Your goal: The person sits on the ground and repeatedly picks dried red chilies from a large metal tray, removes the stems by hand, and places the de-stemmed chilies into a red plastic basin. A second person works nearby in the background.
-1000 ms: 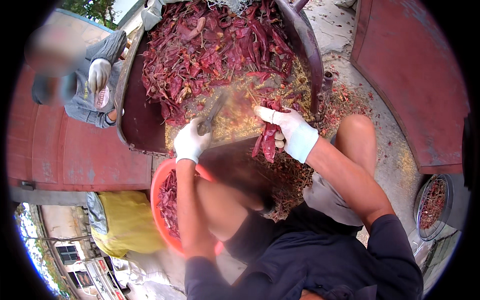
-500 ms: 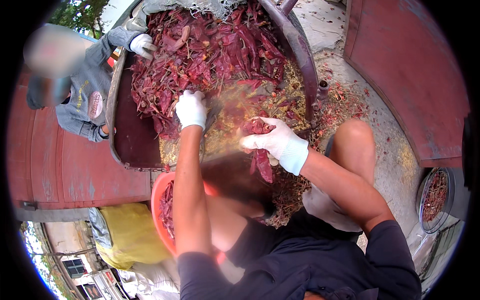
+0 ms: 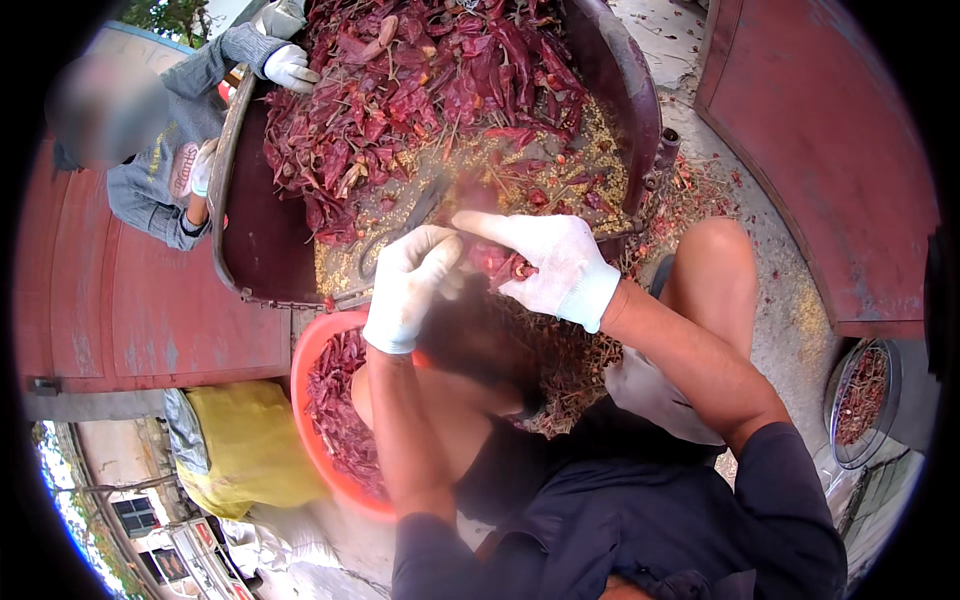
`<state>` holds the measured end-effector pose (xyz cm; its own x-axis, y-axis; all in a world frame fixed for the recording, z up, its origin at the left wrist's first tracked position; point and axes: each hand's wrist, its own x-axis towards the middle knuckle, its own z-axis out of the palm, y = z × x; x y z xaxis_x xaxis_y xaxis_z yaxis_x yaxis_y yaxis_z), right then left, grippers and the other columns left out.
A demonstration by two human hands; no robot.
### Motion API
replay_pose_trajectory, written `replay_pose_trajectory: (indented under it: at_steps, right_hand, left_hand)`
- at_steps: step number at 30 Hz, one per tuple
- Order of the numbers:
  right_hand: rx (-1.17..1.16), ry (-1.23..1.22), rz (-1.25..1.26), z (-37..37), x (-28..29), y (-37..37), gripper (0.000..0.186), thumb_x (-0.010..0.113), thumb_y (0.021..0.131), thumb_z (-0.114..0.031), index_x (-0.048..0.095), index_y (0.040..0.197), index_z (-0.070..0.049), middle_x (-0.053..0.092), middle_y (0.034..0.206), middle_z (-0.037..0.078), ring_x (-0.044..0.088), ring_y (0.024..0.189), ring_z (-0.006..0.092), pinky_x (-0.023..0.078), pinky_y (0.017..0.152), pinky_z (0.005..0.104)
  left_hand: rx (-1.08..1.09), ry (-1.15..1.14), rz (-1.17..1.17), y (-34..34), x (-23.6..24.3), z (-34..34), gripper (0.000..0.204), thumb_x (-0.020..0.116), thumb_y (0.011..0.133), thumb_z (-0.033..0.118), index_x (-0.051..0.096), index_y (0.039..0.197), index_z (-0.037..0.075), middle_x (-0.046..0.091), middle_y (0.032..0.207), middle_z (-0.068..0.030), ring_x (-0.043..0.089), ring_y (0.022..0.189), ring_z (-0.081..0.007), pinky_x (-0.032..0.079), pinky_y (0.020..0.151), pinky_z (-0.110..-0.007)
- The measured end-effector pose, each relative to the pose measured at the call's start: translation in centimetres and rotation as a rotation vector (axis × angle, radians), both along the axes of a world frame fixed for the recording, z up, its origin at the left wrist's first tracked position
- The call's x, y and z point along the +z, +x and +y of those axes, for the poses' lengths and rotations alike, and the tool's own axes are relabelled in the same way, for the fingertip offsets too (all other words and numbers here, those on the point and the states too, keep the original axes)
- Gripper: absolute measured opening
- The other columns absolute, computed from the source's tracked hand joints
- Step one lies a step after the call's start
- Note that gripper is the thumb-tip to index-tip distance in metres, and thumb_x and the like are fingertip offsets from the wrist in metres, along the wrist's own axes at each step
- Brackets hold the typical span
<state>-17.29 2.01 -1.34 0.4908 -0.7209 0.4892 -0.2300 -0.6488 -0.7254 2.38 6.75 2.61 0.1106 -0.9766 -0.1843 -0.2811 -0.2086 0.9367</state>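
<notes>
My left hand [image 3: 410, 285] is closed, fingertips pinched beside the chillies in my other hand; what it holds is unclear. My right hand [image 3: 545, 265] grips dried red chillies [image 3: 495, 258] with its index finger stretched over them. Beyond both hands a large purple metal bin [image 3: 645, 100] holds a heap of dried chillies [image 3: 420, 80]. Dark scissors [image 3: 423, 208] lie on its seed-strewn bottom, just past my left hand. Below my left hand an orange tub [image 3: 312, 368] of red chillies stands beside my leg. Reddish haze blurs the area between hands and bin.
A co-worker [image 3: 160, 200] in grey sleeves and white gloves leans at the bin's left. Red metal panels [image 3: 810, 160] flank both sides. A yellow sack [image 3: 240, 440] lies at lower left, a round basin [image 3: 860, 400] of stems at right. Debris [image 3: 680, 200] litters the ground.
My left hand left the scissors, went up to the heap, and came down beside my right hand. My right hand dipped slightly, then rose. The co-worker's gloved hand moved onto the heap.
</notes>
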Motion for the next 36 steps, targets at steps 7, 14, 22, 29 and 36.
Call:
replay_pose_trajectory:
  at_steps: [7,14,22,29,36]
  right_hand:
    - [-0.024,0.237,-0.042,0.3,-0.9,0.2,0.042,0.075,0.073,-0.019,0.067,0.114,-0.012,0.07,0.097,0.016,0.068,0.088,0.0344,0.055,0.076,0.0408]
    - [0.061,0.533,-0.091,0.1,-0.5,-0.6,0.027,0.076,0.081,-0.014,0.069,0.105,-0.004,0.072,0.085,0.007,0.065,0.076,0.0088,0.053,0.071,0.0272]
    - [0.119,0.833,-0.197,0.0,0.1,-0.9,0.029,0.076,0.082,-0.013,0.066,0.106,-0.001,0.071,0.082,0.004,0.063,0.068,0.0084,0.049,0.058,0.0268]
    - [0.224,1.279,-0.552,0.9,1.3,-1.1,0.029,0.075,0.087,-0.021,0.061,0.108,-0.005,0.065,0.078,0.002,0.049,0.048,0.0082,0.034,0.039,0.0253]
    - [0.083,1.194,-0.527,1.0,2.4,-0.9,0.024,0.076,0.086,-0.016,0.064,0.103,-0.004,0.066,0.079,0.003,0.054,0.053,0.0078,0.038,0.041,0.0257]
  left_hand:
    - [-0.062,-0.154,0.403,-0.1,-1.5,2.0,0.067,0.063,0.094,0.051,0.056,0.125,-0.008,0.069,0.092,-0.0148,0.067,0.073,-0.0199,0.051,0.064,-0.026]
    - [0.026,-0.293,0.132,-2.0,-0.6,3.1,0.049,0.073,0.09,0.034,0.063,0.119,-0.004,0.068,0.095,-0.0058,0.06,0.072,-0.0102,0.047,0.064,-0.022]
    - [0.189,-0.466,-0.114,-3.5,-2.4,2.7,0.016,0.07,0.093,0.014,0.069,0.102,0.001,0.066,0.086,0.0003,0.057,0.071,-0.0051,0.046,0.061,-0.019]
    - [0.211,-0.641,-0.459,-4.7,-3.2,1.8,0.012,0.069,0.092,0.007,0.069,0.1,-0.001,0.067,0.086,-0.0031,0.061,0.076,-0.0091,0.051,0.07,-0.024]
    - [0.234,-0.407,0.053,-5.9,-2.8,1.8,0.019,0.063,0.097,0.015,0.065,0.104,-0.003,0.066,0.077,-0.0038,0.057,0.062,-0.0077,0.045,0.057,-0.022]
